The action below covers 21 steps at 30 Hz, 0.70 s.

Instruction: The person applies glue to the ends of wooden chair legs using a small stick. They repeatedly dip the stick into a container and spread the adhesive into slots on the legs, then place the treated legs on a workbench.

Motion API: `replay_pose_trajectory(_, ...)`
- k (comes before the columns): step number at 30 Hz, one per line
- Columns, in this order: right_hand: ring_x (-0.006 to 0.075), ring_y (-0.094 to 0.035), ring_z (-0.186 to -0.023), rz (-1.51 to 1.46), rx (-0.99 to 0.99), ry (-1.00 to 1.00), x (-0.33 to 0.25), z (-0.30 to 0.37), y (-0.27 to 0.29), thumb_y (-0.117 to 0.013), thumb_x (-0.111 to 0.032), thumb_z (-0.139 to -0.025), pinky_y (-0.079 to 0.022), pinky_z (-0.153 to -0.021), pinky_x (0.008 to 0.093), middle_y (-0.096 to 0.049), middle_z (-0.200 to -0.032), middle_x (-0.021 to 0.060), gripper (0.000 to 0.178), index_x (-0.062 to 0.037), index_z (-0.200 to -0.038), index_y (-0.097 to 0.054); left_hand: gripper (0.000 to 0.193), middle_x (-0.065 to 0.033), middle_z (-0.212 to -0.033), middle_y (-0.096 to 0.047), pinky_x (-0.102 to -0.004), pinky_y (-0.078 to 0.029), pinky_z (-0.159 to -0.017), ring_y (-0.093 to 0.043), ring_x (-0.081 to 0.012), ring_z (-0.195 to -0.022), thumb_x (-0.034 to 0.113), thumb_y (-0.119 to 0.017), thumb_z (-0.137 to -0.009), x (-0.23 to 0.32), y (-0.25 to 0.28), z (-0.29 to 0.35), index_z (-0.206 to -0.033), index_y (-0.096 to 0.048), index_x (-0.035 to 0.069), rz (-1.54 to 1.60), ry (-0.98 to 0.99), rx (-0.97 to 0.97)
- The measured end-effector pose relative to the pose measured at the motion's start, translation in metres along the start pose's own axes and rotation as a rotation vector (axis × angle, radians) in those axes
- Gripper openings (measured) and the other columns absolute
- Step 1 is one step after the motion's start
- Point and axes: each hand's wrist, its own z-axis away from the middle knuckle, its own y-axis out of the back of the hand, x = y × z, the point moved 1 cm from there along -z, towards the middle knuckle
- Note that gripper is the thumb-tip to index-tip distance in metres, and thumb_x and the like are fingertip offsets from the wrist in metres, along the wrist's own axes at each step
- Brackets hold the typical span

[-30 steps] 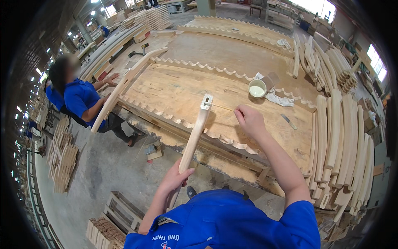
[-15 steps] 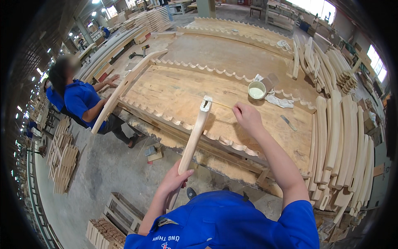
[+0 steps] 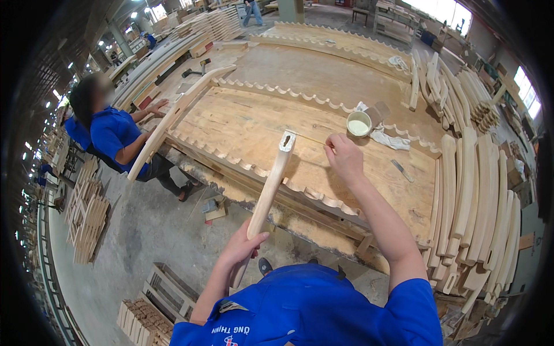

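Near the held wood (image 3: 268, 199), the shirt (image 3: 334, 308) bears lettering (image 3: 231, 330).

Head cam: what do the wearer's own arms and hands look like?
Short blue sleeves on both arms, bare forearms below. Left hand and right hand ungloved; no watch or wristband visible.

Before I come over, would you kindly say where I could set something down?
Bare board lies between the scalloped rails, left of the slotted wooden bar and right of the curved beam. Further right, the right hand, bowl, cloth and knife crowd it.
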Motion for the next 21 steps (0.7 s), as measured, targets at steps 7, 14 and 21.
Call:
replay_pose_trajectory(7, 0.0265, -0.057, -0.072, -0.02, -0.089, 0.076, -0.01, 0.012, 0.008, -0.059, -0.013, -0.077, -0.046, -0.059, 0.0373, -0.056, -0.075, 0.0068, 0.008, -0.0088, -0.079, -0.054, 0.06, -0.0035, -0.068, -0.05, -0.0255, -0.046, -0.046, -0.052, -0.0104, -0.053, 0.028, -0.063, -0.082, 0.001, -0.002, 0.002, -0.129, -0.035, 0.004, 0.001, -0.003, 0.012)
replay_pose_trajectory(14, 0.0281, -0.057, -0.072, -0.128, -0.125, 0.016, -0.004, 0.008, 0.007, -0.058, -0.016, -0.079, -0.046, -0.06, 0.038, -0.058, -0.078, 0.0074, 0.009, -0.0078, -0.08, -0.054, 0.06, -0.0036, -0.07, -0.05, -0.0256, -0.046, -0.046, -0.052, -0.0102, -0.054, 0.029, -0.063, -0.082, 0.002, -0.004, 0.003, -0.13, -0.035, 0.004, 0.007, -0.007, 0.021)
replay_pose_trajectory(21, 0.0301, -0.058, -0.076, -0.122, -0.187, -0.101, 0.006, -0.007, -0.004, -0.057, -0.019, -0.082, -0.046, -0.064, 0.0404, -0.06, -0.081, 0.01, 0.012, -0.0073, -0.083, -0.057, 0.063, -0.0052, -0.069, -0.051, -0.0252, -0.046, -0.046, -0.052, -0.0114, -0.053, 0.032, -0.063, -0.081, 0.005, -0.005, 0.005, -0.13, -0.035, 0.002, -0.007, -0.009, 0.037)
